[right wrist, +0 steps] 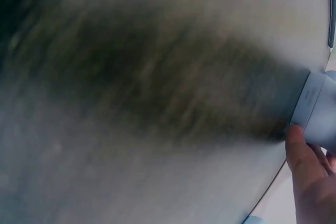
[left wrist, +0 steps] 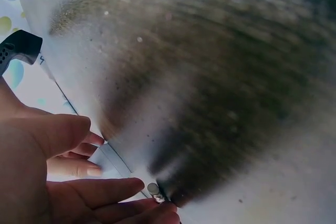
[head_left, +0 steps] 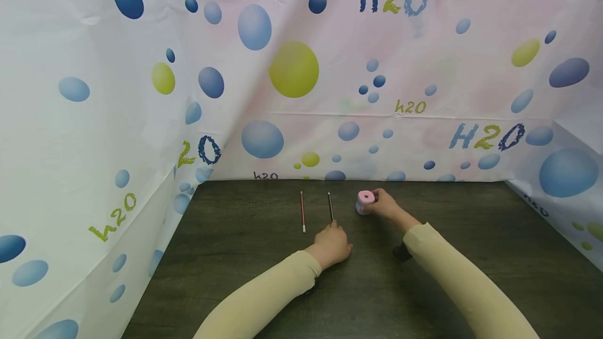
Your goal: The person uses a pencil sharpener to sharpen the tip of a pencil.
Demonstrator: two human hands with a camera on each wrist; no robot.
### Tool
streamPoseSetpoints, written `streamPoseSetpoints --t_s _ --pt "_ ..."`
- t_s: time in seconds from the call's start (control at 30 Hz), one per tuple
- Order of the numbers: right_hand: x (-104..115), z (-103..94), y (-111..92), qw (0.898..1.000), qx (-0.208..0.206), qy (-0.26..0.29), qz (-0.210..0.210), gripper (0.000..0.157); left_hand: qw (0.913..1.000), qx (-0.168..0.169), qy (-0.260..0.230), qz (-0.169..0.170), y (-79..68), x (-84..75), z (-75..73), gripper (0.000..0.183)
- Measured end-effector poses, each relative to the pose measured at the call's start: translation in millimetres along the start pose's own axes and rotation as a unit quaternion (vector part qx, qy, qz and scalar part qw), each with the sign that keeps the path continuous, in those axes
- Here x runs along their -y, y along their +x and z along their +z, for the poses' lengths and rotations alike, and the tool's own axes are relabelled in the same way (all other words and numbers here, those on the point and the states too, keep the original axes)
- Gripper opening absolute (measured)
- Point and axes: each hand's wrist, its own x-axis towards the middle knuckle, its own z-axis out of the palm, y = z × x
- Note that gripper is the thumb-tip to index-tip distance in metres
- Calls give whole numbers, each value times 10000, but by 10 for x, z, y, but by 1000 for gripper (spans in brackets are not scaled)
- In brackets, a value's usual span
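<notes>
My left hand (head_left: 331,245) lies at the near end of a dark pencil (head_left: 331,205), its fingers touching that end. In the left wrist view the pencil's pale end (left wrist: 153,188) shows among fairly straight fingers (left wrist: 113,190), with the thumb held apart. My right hand (head_left: 385,205) grips a small pencil sharpener (head_left: 366,200) standing on the table, with a pink top that has a hole in it and a pale body. The right wrist view shows a finger against the sharpener's base (right wrist: 308,98). A red pencil (head_left: 302,211) with a white end lies left of the dark one.
The dark wood-look table (head_left: 245,255) reaches back to a white sheet (head_left: 325,109) printed with blue and green spots and H2O lettering. More of this sheet hangs at the left and right sides.
</notes>
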Motion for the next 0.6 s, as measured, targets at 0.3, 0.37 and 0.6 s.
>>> streamPoseSetpoints --t_s 0.3,0.37,0.6 --pt "-1 20 8 9999 19 -95 -65 73 9999 -126 -44 22 -19 8 -20 54" --pt "-11 19 14 9999 55 -107 -120 76 9999 -157 -62 31 -19 10 -16 53" --pt "-20 -10 -6 9999 123 38 -66 82 9997 -235 -53 92 -10 16 -17 51"
